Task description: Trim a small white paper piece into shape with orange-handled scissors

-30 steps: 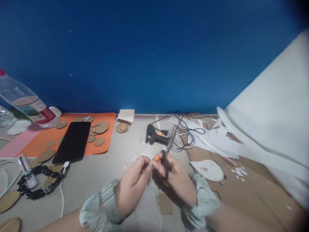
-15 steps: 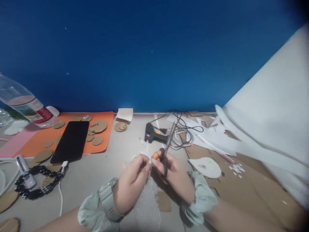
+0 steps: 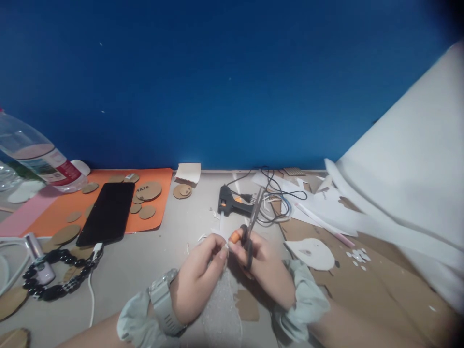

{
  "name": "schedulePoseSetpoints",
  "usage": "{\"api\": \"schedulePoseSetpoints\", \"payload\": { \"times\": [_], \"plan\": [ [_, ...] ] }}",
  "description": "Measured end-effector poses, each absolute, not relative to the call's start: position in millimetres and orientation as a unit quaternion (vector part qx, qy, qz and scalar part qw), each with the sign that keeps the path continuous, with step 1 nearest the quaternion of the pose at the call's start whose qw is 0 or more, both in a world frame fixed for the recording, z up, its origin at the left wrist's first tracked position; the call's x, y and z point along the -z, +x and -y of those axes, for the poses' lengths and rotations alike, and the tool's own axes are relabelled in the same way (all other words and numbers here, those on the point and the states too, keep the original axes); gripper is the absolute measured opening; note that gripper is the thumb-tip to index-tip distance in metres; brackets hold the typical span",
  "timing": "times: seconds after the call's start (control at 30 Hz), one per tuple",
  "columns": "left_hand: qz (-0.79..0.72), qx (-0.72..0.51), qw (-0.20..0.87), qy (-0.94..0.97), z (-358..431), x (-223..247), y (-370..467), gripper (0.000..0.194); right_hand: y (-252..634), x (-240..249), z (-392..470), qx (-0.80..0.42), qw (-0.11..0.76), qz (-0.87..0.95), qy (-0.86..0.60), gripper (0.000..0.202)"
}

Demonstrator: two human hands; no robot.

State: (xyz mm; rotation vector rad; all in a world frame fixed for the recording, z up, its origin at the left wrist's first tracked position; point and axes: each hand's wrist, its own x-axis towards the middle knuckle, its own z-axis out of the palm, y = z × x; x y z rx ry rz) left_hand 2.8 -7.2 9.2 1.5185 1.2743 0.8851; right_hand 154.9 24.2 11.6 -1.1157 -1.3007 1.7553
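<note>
- Left hand (image 3: 198, 278): thumb and fingers drawn together in a pinch, no gap seen. A whitish scrap (image 3: 227, 245) shows at the tips; too small to identify.
- Right hand (image 3: 268, 270): fingers curled around the handles of the scissors (image 3: 255, 211), thumb and fingertips brought up to the left fingertips. An orange piece (image 3: 235, 237) lies along these fingers; whether it belongs to the scissors cannot be told.
- Scissors: blades point up and away from the scrap. Judged parked in the palm, so that the fingertips are free for fine handling.
- The tips meet at mid-table, presumably so that both hands can steady one small item.
- Translucent sheet (image 3: 222, 314): below and between the hands. Whether it joins the scrap cannot be told.
- Glue gun (image 3: 237, 205): on its side beyond the hands, a pale stick (image 3: 222, 222) protruding towards them; likely kept there within reach.
- White cutout (image 3: 314, 254): flat on the cardboard (image 3: 362, 295) at right, near small white bits (image 3: 358, 256); the cardboard probably shields the table.
- Phone (image 3: 107, 213): left side, partly on the orange sheet (image 3: 159, 212), apparently set aside from the work.
</note>
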Motion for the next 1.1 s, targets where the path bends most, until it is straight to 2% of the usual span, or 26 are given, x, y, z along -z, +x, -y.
{"api": "schedulePoseSetpoints", "payload": {
  "times": [0.2,0.3,0.4,0.5,0.67,0.83,1.1],
  "plan": [
    [-0.518,-0.397,0.462,0.600,7.6,-8.7,2.7,0.021,156.2,-15.0,-21.4,-0.662,0.322,0.524,-0.428,0.034],
    [-0.505,-0.455,0.462,0.569,8.6,-10.7,2.5,0.022,159.2,-17.5,-22.3,-0.683,0.250,0.574,-0.377,0.046],
    [-0.496,-0.495,0.456,0.549,10.5,-12.7,1.8,0.022,162.8,-18.9,-25.5,-0.697,0.161,0.622,-0.320,0.049],
    [-0.503,-0.508,0.438,0.545,12.4,-13.5,0.7,0.020,165.2,-20.3,-28.2,-0.681,0.128,0.658,-0.295,0.052],
    [-0.514,-0.506,0.424,0.548,11.9,-13.8,0.6,0.019,166.0,-19.8,-28.7,-0.615,0.119,0.723,-0.292,0.057],
    [-0.521,-0.498,0.420,0.552,10.4,-15.2,1.2,0.019,163.5,-15.6,-25.4,-0.543,0.143,0.762,-0.324,0.039],
    [-0.516,-0.507,0.425,0.544,10.1,-13.3,0.5,0.019,161.4,-17.0,-25.5,-0.557,0.142,0.753,-0.320,0.039]
  ]
}}
